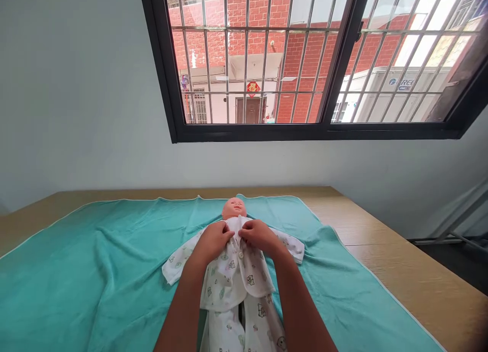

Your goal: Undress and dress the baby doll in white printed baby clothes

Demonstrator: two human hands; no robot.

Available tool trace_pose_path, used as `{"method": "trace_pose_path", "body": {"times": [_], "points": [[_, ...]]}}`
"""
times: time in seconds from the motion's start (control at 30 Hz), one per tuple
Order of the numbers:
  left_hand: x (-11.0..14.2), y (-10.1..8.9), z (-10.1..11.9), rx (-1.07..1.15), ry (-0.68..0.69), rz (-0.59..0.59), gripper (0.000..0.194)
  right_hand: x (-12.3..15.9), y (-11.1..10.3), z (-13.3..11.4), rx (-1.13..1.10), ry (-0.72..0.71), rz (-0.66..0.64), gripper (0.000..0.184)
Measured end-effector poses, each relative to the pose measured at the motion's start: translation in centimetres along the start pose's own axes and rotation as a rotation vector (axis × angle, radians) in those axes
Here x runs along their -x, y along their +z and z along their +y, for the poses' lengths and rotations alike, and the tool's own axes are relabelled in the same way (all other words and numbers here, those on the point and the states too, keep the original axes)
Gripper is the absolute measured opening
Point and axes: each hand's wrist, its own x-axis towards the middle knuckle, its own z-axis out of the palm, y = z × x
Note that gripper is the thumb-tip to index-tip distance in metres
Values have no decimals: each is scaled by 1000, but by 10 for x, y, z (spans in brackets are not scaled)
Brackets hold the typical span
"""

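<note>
A baby doll point(234, 208) lies on its back with its head toward the wall. It wears a white printed jacket point(224, 286) with long sleeves spread to both sides, and matching trousers point(263, 321). At the upper chest, my left hand point(215, 238) pinches one front edge of the jacket. Facing it, my right hand point(261, 236) pinches the other front edge, a small gap between the two thumbs. A round button point(241, 255) shows just below my hands. The fingertips partly hide the cloth they grip.
Under the doll, a turquoise blanket point(145, 255) with some folds covers much of the wooden table point(366, 240). Behind stands a pale wall point(95, 113) with a dark-framed, barred window point(251, 133). A metal frame point(453, 235) is on the floor at the right.
</note>
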Motion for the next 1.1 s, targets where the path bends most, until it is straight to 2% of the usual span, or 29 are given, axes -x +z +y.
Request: {"method": "trace_pose_path", "body": {"times": [0.17, 0.33, 0.5, 0.73, 0.93, 1.1], "points": [[1, 0, 0, 207, -73, -48, 18, 1, 1, -5, -261, -54, -71, 19], [4, 0, 2, 172, -3, -62, 4, 3, -2, -3, -343, -6, -110, 17], [5, -2, 4, 168, -12, -27, 9, 2, -4, -1, -361, -20, -134, 21], [0, 5, 2, 404, -80, -27, 11, 5, -3, -3, -363, -50, -151, 26], [-5, 12, 0, 538, -74, -25, 12, 4, -3, -1, -356, -72, -155, 28], [-4, 12, 3, 647, -153, -18, 19, 3, -4, 0, -333, -90, -156, 34]]}}
